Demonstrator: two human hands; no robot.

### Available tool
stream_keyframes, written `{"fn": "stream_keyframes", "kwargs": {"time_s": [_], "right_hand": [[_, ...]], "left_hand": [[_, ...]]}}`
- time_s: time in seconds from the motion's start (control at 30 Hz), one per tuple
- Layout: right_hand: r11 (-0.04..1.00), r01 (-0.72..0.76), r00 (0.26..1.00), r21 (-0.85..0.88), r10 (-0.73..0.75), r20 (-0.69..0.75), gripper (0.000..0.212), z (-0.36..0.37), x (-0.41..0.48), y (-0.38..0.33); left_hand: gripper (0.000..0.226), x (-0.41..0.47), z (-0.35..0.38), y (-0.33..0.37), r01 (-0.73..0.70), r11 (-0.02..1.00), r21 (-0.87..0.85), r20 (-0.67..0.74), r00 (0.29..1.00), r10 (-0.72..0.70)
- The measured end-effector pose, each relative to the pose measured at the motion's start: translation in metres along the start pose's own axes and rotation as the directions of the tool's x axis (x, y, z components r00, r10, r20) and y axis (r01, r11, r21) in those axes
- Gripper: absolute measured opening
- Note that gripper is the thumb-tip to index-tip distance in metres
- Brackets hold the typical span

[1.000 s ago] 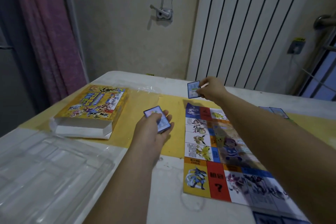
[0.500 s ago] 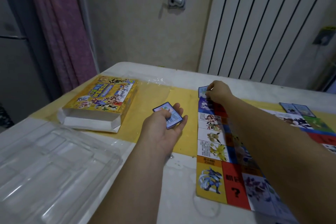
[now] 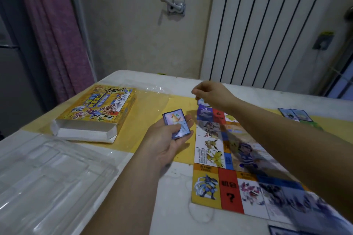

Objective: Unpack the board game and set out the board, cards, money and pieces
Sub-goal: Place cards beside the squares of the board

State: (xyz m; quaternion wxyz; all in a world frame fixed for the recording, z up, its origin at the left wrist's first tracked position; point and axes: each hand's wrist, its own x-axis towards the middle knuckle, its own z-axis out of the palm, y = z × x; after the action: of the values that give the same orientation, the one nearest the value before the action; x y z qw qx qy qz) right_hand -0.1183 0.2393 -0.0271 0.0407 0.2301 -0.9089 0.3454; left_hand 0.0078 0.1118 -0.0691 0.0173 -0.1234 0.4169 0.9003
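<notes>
Recording white table (image 3: pixel 172 206) stretching beneath both hands, with yellow runner (image 3: pixel 150 129) crossing it under the left hand. Finding game board (image 3: pixel 229 192) lying flat just right of the left hand and running under the right forearm. Noting clear plastic tray (image 3: pixel 47 183) sitting left of the left forearm. Noting yellow game box (image 3: pixel 99 108) lying beyond the tray, well left of the left hand, its open end facing the viewer.

Logging left hand (image 3: pixel 168 139) holding a deck of cards (image 3: pixel 176 123), fingers and thumb curling round it, top card showing face up. Logging right hand (image 3: pixel 212 95) hovering over the board's far left corner, fingers curling inward, nothing visible between them.

Spotting single card (image 3: pixel 201 102) lying directly below that hand at the board's far edge. Failing to judge contact through the blur; probably apart. Marking two cards (image 3: pixel 294 114) lying side by side right of the right forearm, well apart from the hand. Catching another card's edge (image 3: pixel 280 231) showing near the right elbow.
</notes>
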Motion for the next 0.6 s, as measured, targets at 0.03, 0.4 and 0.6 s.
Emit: {"fn": "stream_keyframes", "kwargs": {"time_s": [0.03,0.4,0.6], "right_hand": [[0.998,-0.002,0.998,0.069,-0.002,0.058,0.02,-0.004,-0.011,-0.009],[0.912,-0.239,0.963,0.334,0.178,0.204,0.019,-0.005,-0.085,-0.03],[0.931,-0.217,0.968,0.292,0.168,0.184,0.022,-0.006,-0.085,-0.038]], "left_hand": [[0.032,-0.002,0.001,0.0,-0.007,1.0,0.03,0.016,1.0,0.007],[0.031,-0.012,0.008,-0.002,-0.095,0.95,0.298,0.131,0.99,0.058],[0.022,-0.01,0.002,0.002,-0.127,0.889,0.439,0.065,0.992,0.11]]}}
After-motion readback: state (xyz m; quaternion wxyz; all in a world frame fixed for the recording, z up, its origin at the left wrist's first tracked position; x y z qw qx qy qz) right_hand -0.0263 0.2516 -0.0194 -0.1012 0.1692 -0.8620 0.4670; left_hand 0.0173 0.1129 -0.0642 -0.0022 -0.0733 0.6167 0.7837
